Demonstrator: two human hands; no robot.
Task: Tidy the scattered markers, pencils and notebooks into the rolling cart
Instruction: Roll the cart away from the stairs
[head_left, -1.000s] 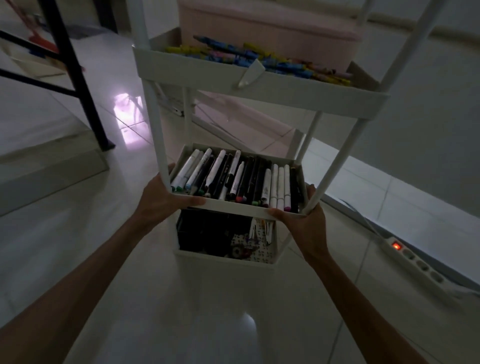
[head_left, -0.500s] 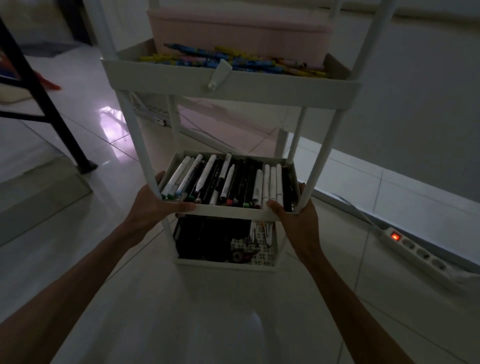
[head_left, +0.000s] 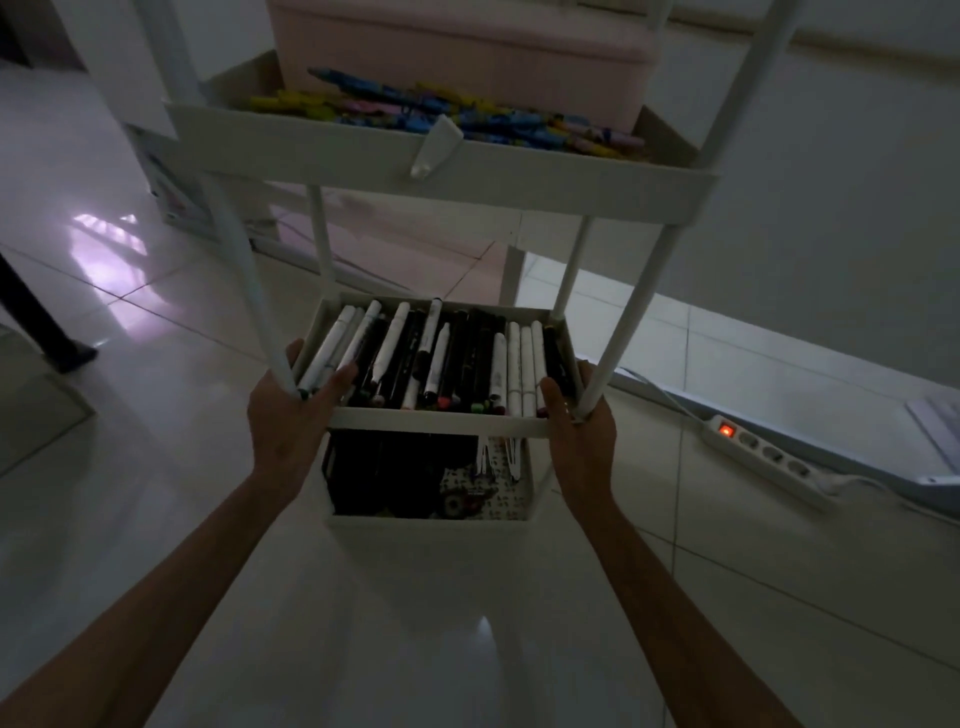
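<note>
- Rolling cart (head_left: 441, 171), white, 3 tiers, stands on pale glossy floor tiles (head_left: 156, 467) directly ahead of the person; both hands hold its middle tray (head_left: 441, 422) at the near corners.
- Left hand (head_left: 291, 415): arm stretched forward, palm wrapped round the near-left corner and the base of the post there; thumb laid over the rim onto the marker ends, fingers curled behind the tray's side wall.
- Right hand (head_left: 582, 431): arm stretched forward, gripping the near-right corner; thumb hooked over the rim beside the outermost markers, fingers round the outside, mostly out of sight.
- Hidden or unclear: room is dim. Cart top is cut off by the frame edge. Bottom tray (head_left: 431, 522) is partly covered by the middle tray; it holds dark objects on the left that cannot be identified and something patterned on the right.
- Markers (head_left: 441, 358) fill the middle tray in a packed row, lengthwise front to back; white and black barrels, coloured caps at the near ends.
- Top tray holds a pile of crayons or pencils (head_left: 467, 114), blue, yellow and pink; exact kind unclear. A pink box (head_left: 467, 57) stands behind them.
- Power strip (head_left: 763, 457) lies on the floor to the right, its switch lit red.
</note>
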